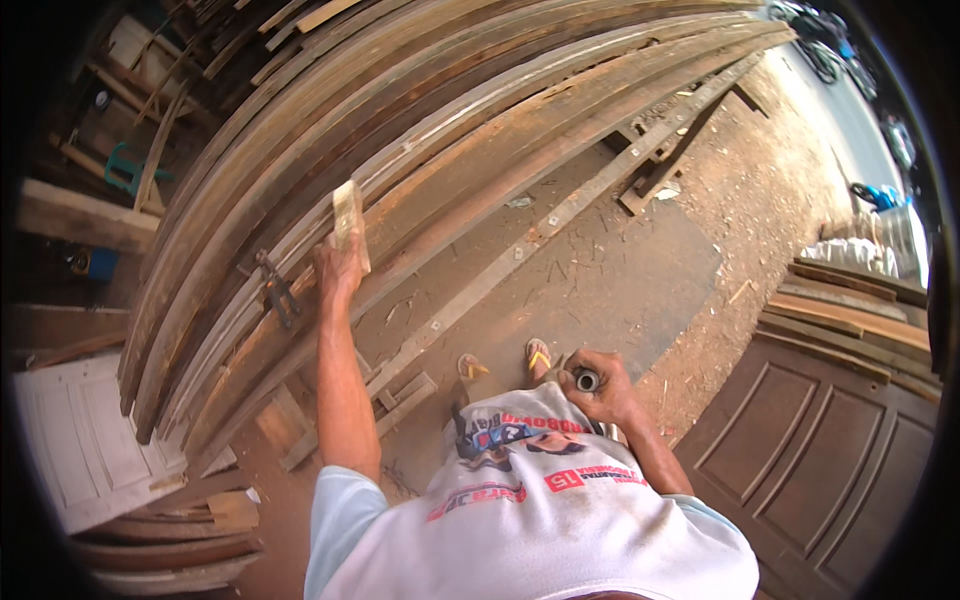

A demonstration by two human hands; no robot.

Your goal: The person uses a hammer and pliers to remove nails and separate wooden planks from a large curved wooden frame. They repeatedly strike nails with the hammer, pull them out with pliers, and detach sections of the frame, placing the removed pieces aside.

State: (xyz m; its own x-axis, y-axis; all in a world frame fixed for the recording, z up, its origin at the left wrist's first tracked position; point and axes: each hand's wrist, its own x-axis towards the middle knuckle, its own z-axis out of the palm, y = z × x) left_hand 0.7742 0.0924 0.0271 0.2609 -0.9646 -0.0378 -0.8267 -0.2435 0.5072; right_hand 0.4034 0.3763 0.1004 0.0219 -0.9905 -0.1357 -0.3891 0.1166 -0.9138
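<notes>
Rough weathered wood planks (420, 130); pale wood block (349, 222); dull metal tube (587, 380).
</notes>
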